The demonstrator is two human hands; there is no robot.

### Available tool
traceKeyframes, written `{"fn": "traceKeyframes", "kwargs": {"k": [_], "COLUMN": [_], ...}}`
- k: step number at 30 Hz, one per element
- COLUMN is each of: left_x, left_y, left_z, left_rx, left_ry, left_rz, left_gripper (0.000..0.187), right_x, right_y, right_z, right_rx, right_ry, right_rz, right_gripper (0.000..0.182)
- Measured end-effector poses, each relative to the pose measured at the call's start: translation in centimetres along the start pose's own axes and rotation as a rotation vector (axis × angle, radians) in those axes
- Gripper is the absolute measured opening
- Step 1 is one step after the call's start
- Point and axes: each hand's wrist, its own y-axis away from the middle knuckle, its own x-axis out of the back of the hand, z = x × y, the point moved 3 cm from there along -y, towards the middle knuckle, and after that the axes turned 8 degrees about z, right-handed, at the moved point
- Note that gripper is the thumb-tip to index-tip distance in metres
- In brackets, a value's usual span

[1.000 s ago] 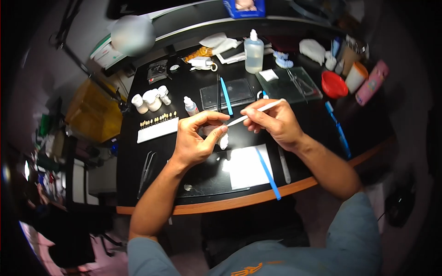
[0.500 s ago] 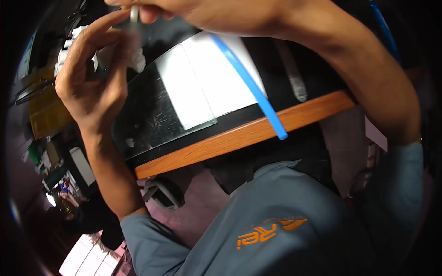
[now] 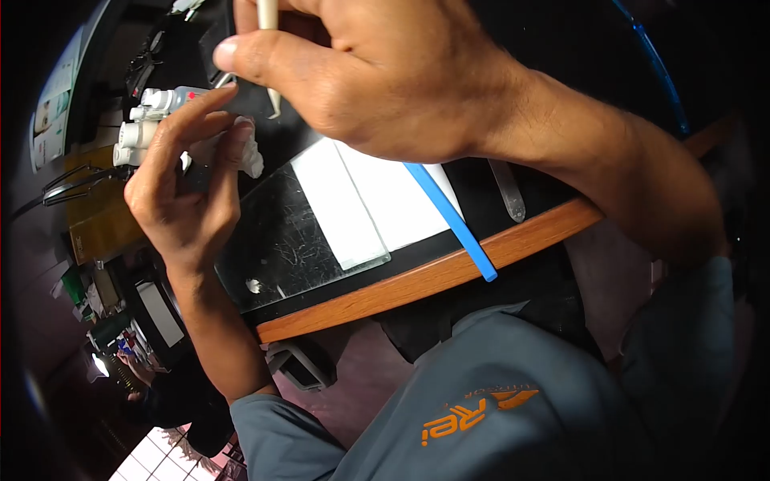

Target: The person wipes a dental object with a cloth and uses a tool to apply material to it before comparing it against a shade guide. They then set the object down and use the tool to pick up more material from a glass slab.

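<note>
My right hand (image 3: 401, 88) is closed around a pale stick-shaped tool (image 3: 268, 16). A thin hooked tip shows below the fingers; the tool's upper end runs out of view. To its lower left is my left hand (image 3: 188, 184), palm side inward, with the index finger stretched toward the tool and the thumb raised. I see nothing held in it. White crumpled material (image 3: 252, 152) shows just beside the left thumb. Below the hands lie a clear glass plate (image 3: 361, 232) and a white sheet (image 3: 409, 212) on the black tabletop (image 3: 273, 232).
A blue strip (image 3: 453, 212) crosses the sheet and overhangs the table's wooden edge (image 3: 417, 276). Right of it lies a clear flat stick (image 3: 507, 188). Several white-capped bottles (image 3: 136, 132) stand behind my left hand, near a yellowish-brown box (image 3: 100, 232). A blue cord (image 3: 662, 72) lies far right.
My right hand has drawn right and down from my left fingers, bringing the tool's hooked tip into sight. The camera view has also shifted, so the table appears lower.
</note>
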Motion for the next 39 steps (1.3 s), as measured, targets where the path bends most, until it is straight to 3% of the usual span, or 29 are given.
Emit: {"fn": "traceKeyframes", "kwargs": {"k": [3,4,6,14,16,28,36,39], "left_x": [0.7,0.8,1.3,0.4,0.5,0.6,0.7,0.9], "left_y": [-0.4,-0.6,-0.7,-0.5,-0.5,0.1,0.1,0.0], "left_z": [0.2,0.2,0.3,-1.1,-1.2,-2.5,-2.7,-2.7], "left_rx": [0.060,0.035,0.041,-0.035,-0.023,0.019,0.047,0.031], "left_ry": [0.002,0.008,-0.079,-0.036,-0.033,0.010,-0.002,-0.019], "left_rz": [-0.031,-0.047,-0.145,-0.138,-0.137,-0.137,-0.100,-0.065], "left_gripper": [0.028,0.022,0.017,0.011,0.011,0.013,0.011,0.009], "right_x": [0.2,-0.6,-0.8,0.0,-0.7,-0.2,-0.2,-0.5], "right_y": [-0.6,0.0,0.1,0.8,1.3,1.1,1.3,1.3], "right_z": [0.0,0.3,0.3,0.8,0.9,1.4,1.7,1.9], "right_rx": [-0.227,-0.370,-0.341,-0.356,-0.402,-0.367,-0.450,-0.369], "right_ry": [-0.156,-0.176,-0.203,-0.185,-0.307,-0.238,-0.251,-0.228], "right_rz": [-0.055,0.014,0.015,-0.216,-0.154,-0.207,-0.230,-0.145], "right_gripper": [0.024,0.028,0.027,0.027,0.031,0.030,0.020,0.025]}}
